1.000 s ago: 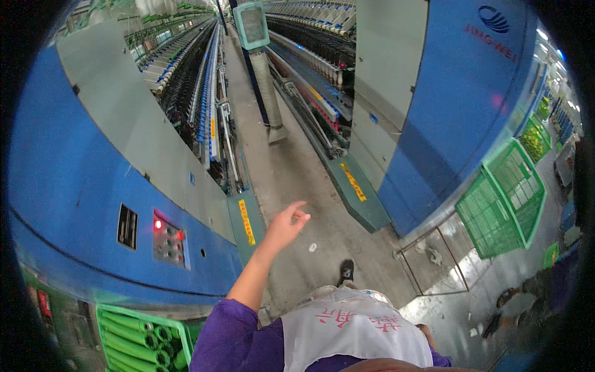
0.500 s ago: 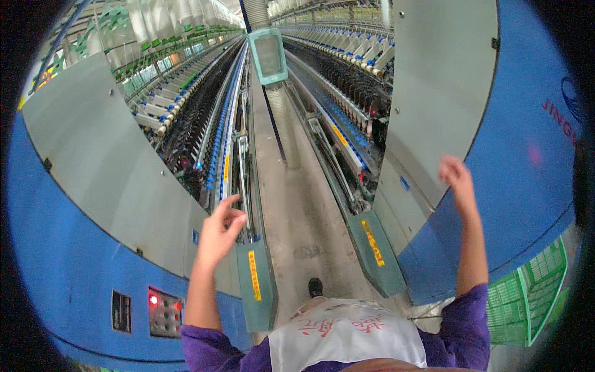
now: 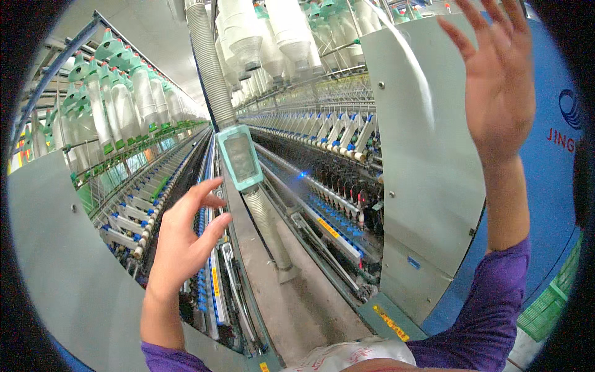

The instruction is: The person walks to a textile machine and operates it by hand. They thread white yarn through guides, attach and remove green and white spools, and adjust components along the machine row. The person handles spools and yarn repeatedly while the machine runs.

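My left hand (image 3: 186, 239) is raised at the left of the aisle with fingers curved forward and the thumb apart, nothing between them. Just beyond its fingertips hangs a teal-framed box with a clear window (image 3: 240, 158), set on a ribbed grey hose (image 3: 214, 68). My right hand (image 3: 503, 87) is lifted high at the right, its fingers spread and holding nothing I can see. To its left, a loose white fibre strand (image 3: 418, 74) curves down before the grey machine cabinet (image 3: 421, 161). The fingertips of that hand reach close to the upper edge of the view.
Long spinning frames run away on both sides, including the right-hand row of spindles (image 3: 344, 204). White bobbins (image 3: 294, 37) hang overhead. Another grey cabinet (image 3: 56, 248) stands at the left. The concrete aisle floor (image 3: 304, 310) lies between them; a green crate (image 3: 545, 310) sits at lower right.
My view has tilted up, bringing the hanging bobbins and white strand into sight. My right hand has risen and spread its fingers. The left hand appears larger and farther left.
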`<state>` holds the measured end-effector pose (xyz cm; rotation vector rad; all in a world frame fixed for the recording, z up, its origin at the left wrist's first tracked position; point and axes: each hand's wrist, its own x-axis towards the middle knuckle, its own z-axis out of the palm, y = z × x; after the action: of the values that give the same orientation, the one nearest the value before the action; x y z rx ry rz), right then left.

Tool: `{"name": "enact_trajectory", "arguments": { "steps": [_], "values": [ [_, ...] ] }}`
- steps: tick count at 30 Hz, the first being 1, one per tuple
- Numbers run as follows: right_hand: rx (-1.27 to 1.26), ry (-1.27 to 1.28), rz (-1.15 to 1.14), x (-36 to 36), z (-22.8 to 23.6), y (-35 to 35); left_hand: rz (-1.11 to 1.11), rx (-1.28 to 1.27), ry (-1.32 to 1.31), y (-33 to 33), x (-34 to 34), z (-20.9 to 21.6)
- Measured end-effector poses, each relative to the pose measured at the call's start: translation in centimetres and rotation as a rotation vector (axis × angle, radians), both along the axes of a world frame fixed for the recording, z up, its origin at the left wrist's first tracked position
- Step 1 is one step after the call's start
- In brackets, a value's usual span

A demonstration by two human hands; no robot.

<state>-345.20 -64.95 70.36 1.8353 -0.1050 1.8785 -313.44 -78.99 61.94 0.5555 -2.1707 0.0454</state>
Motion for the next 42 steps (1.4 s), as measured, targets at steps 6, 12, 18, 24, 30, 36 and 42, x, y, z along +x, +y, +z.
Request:
{"name": "enact_trajectory", "arguments": {
  "steps": [6,12,18,24,30,36,42],
  "values": [
    [0.025,-0.185,0.349,4.5,4.2,-2.9,-0.24,-0.41,0.017,-0.9,-7.8,8.1],
    [0.023,-0.104,0.119,1.9,10.0,-7.4,-0.493,-0.216,0.305,-0.8,-14.7,18.7],
    [0.164,-0.159,-0.098,-0.5,14.4,-10.5,-0.619,0.075,0.458,0.2,-21.5,22.5],
    [0.298,-0.185,-0.251,-2.1,16.6,-13.3,-0.613,0.071,0.571,-1.0,-25.4,22.8],
    [0.388,-0.17,-0.316,-2.8,17.0,-15.6,-1.138,0.132,0.282,-4.0,-25.3,24.3],
    [0.449,-0.13,-0.356,-3.2,17.9,-18.2,-1.263,0.384,0.185,-6.8,-20.0,23.7],
    [0.498,-0.066,-0.377,-2.8,17.7,-21.1,-0.776,0.245,0.296,-3.7,-21.3,23.0]
  ]
}}
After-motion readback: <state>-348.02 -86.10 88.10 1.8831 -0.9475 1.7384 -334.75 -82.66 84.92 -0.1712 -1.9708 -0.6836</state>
